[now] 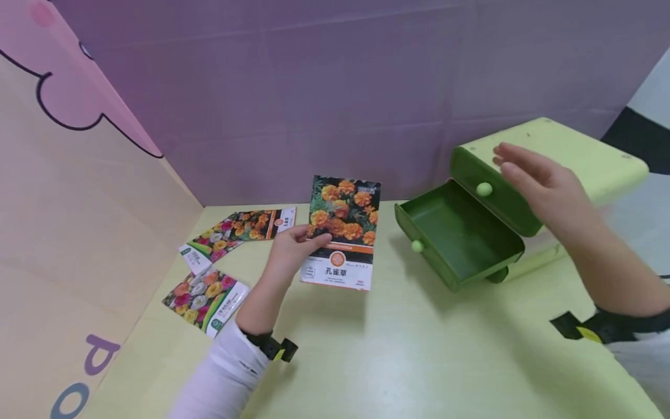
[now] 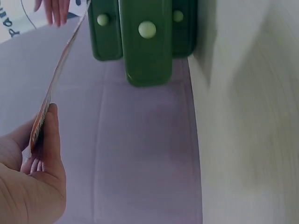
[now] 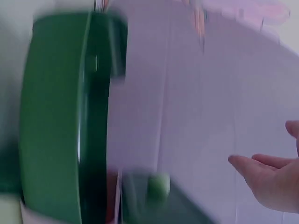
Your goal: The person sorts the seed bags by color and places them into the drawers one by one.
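- Head view: my left grip [image 1: 293,250] pinches a marigold seed packet [image 1: 342,218] by its left edge, thumb across the printed face.
- That packet is raised above the counter [image 1: 387,361], its orange flowers facing me; the left wrist view shows it edge-on between my thumb and fingers.
- My right grip [image 1: 555,189] is spread loosely, fingers extended, raised in front of the drawer cabinet [image 1: 581,151] at the far right.
- The cabinet is pale green with dark green drawer fronts; the middle drawer [image 1: 460,233] is pulled out, its round knob [image 1: 417,246] facing left.
- On the far left of the counter, a second marigold packet [image 1: 256,226] overlaps a mixed-colour flower packet [image 1: 214,241].
- Another mixed-colour packet [image 1: 204,299] lies just nearer to me, left of my left forearm.
- A purple backdrop [image 1: 314,105] stands along the far edge.
- The right wrist view is blurred around the cabinet.
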Tool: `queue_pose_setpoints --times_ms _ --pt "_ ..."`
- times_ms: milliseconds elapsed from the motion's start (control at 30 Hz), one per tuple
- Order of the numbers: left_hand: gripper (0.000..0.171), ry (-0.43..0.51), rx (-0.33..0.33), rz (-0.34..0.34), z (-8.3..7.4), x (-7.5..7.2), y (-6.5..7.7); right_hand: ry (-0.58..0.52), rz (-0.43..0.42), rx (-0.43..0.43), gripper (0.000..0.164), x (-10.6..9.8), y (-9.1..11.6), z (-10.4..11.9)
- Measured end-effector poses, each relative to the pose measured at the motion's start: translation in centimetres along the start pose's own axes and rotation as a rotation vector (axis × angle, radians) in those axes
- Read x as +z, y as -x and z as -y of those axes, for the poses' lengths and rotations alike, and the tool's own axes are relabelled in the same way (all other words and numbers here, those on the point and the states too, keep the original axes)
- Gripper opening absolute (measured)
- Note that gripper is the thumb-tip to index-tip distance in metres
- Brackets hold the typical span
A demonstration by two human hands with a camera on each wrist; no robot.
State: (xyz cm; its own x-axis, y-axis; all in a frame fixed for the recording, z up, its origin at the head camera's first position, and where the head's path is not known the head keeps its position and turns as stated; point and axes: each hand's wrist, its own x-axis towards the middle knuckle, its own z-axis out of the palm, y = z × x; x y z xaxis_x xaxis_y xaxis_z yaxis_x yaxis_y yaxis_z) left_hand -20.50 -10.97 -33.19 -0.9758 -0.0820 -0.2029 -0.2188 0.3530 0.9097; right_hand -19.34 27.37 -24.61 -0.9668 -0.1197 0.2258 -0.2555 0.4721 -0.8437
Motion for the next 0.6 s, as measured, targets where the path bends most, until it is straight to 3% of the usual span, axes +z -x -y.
queue_pose_setpoints --times_ms 100,200,367,600 --pt "0.041 0.074 0.029 0.029 0.3 0.1 -0.4 -0.283 0.114 -0.054 0.043 3.8 0.7 1.3" --pt "0.033 0.107 0.054 0.05 0.0 0.9 0.4 -0.452 0.248 0.006 0.044 6.2 1.8 1.5" --pt "0.035 0.145 0.055 0.072 -0.5 2.2 1.4 -0.353 0.351 0.173 0.055 9.3 3.5 1.5" --pt "0.036 0.205 0.059 0.13 -0.5 3.5 2.1 -0.404 0.386 0.348 0.055 12.8 4.9 0.4"
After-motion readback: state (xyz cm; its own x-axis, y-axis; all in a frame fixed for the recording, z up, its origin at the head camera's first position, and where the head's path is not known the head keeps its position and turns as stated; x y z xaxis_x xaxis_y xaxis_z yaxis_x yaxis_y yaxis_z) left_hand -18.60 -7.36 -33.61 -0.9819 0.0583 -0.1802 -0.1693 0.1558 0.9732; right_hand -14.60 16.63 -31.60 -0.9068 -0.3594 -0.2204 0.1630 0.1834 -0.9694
